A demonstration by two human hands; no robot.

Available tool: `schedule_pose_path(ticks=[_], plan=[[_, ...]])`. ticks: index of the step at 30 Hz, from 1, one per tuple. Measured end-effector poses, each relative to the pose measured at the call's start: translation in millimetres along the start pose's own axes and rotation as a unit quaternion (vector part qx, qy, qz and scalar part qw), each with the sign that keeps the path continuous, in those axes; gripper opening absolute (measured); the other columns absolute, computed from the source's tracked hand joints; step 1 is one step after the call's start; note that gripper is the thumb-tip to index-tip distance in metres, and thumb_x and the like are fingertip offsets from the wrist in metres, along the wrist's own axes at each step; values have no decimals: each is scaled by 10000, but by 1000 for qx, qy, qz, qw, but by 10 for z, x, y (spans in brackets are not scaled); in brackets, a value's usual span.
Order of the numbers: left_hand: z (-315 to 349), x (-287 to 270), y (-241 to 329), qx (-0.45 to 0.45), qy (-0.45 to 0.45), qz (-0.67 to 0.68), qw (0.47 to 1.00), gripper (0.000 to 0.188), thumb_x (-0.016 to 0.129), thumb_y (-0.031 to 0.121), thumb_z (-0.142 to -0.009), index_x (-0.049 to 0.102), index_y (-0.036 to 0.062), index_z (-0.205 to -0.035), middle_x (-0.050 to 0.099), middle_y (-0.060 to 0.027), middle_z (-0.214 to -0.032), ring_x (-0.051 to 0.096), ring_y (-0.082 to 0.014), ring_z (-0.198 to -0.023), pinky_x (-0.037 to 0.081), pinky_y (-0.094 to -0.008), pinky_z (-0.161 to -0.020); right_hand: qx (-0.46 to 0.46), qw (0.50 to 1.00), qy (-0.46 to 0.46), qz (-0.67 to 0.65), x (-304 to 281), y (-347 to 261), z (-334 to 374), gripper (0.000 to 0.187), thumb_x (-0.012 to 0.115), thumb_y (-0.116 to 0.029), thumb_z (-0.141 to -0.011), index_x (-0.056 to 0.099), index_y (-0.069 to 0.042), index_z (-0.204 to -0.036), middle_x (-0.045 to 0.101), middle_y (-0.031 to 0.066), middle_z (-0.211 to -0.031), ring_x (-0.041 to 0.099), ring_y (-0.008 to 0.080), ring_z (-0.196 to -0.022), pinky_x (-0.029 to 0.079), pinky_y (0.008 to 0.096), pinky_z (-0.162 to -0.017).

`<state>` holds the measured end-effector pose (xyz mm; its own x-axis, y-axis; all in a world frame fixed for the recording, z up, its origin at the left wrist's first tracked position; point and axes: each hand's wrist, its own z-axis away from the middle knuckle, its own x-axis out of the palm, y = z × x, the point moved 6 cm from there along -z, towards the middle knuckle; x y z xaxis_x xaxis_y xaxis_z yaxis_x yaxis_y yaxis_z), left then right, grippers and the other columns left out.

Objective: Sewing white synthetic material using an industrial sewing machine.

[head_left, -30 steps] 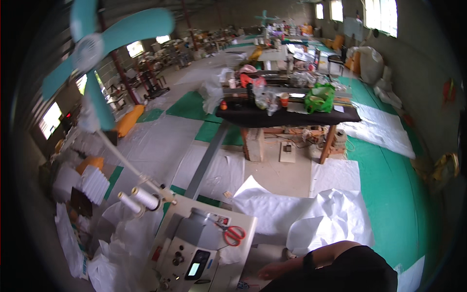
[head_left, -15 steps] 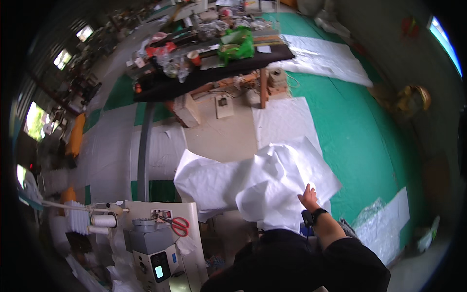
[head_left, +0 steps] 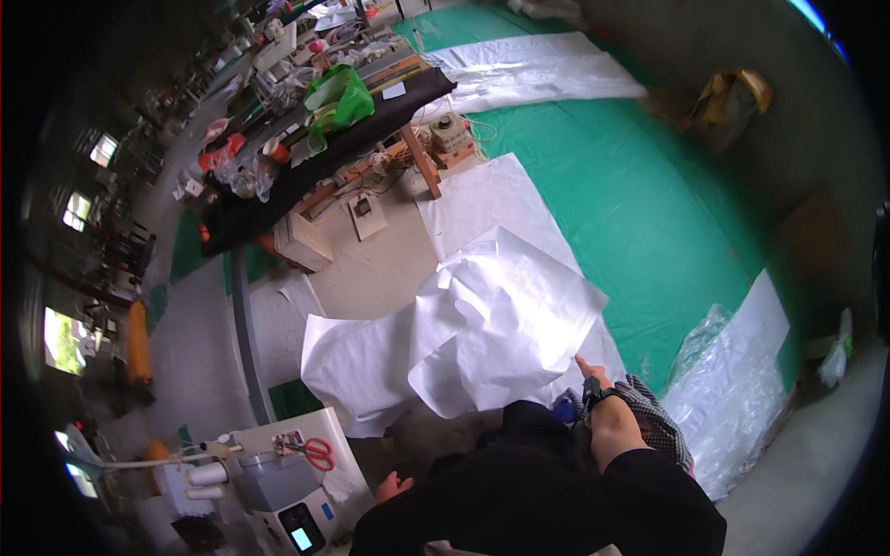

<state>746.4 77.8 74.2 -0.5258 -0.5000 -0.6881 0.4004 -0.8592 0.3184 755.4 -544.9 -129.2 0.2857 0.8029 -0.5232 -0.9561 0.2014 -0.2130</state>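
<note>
A large white sheet (head_left: 501, 324), crumpled and raised in folds, spreads in front of me. My right hand (head_left: 593, 373), with a dark watch on the wrist (head_left: 593, 394), is at the sheet's near right edge. Its fingers look stretched out; whether they touch the sheet I cannot tell. Low down, my left hand (head_left: 393, 487) shows only in part beside the sewing machine table (head_left: 348, 454), its fingers loosely apart and holding nothing visible. Red-handled scissors (head_left: 318, 453) lie on that table next to the grey and white sewing machine (head_left: 273, 482).
A dark-covered workbench (head_left: 324, 181) ahead carries a green plastic bag (head_left: 345, 100) and clutter. Green floor covering (head_left: 630, 204) stretches to the right. Clear plastic wrap (head_left: 714, 398) lies at right, near a checked cloth (head_left: 654, 422). White thread cones (head_left: 206, 474) stand at lower left.
The view has turned, tilting the workbench. My right hand has drawn back from over the sheet to its near edge. My left hand has come into view beside the machine table.
</note>
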Motion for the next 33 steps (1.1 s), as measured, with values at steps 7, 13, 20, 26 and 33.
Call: schedule_pose_path(ticks=[7,13,20,26,33], plan=[[-819,-39,991,16,-106,-89,990,886,652,571,-749,399,-73,-1301,618,-217,-1080,604,-320,-1018,466,-368,-881,-276,890,-295,-211,1388,-1013,649,399,649,-221,-754,561,-5,-1078,624,89,-866,597,211,-744,493,333,-635],[-1441,31,2417,-28,-157,379,912,783,676,427,-818,316,10,-1374,609,-111,-1123,582,-221,-1014,478,-329,-825,-285,719,-633,38,1828,-1584,2859,301,587,-108,-766,617,-3,-1047,636,68,-875,584,174,-762,473,303,-684],[-2144,-840,2114,79,149,258,951,398,650,153,-696,565,26,-1064,643,-190,-943,626,-372,-896,486,-411,-801,-266,737,-608,127,1771,-1901,3374,659,556,-461,-885,370,-73,-1384,608,118,-1062,612,185,-871,525,328,-730],[-1776,-2227,1862,-39,186,20,982,462,657,271,-714,551,18,-1085,637,-233,-981,598,-420,-937,474,-464,-822,-172,889,-413,-93,808,-2448,2326,450,542,-350,-919,484,-71,-1266,624,149,-1036,622,259,-898,523,391,-764],[-1294,-2579,2677,-124,233,-33,964,417,616,363,-782,556,16,-1007,642,-242,-936,608,-420,-903,474,-488,-785,-312,847,-341,-264,-883,-3762,1677,321,545,-236,-920,553,-42,-1176,655,91,-870,639,186,-723,530,321,-639]])
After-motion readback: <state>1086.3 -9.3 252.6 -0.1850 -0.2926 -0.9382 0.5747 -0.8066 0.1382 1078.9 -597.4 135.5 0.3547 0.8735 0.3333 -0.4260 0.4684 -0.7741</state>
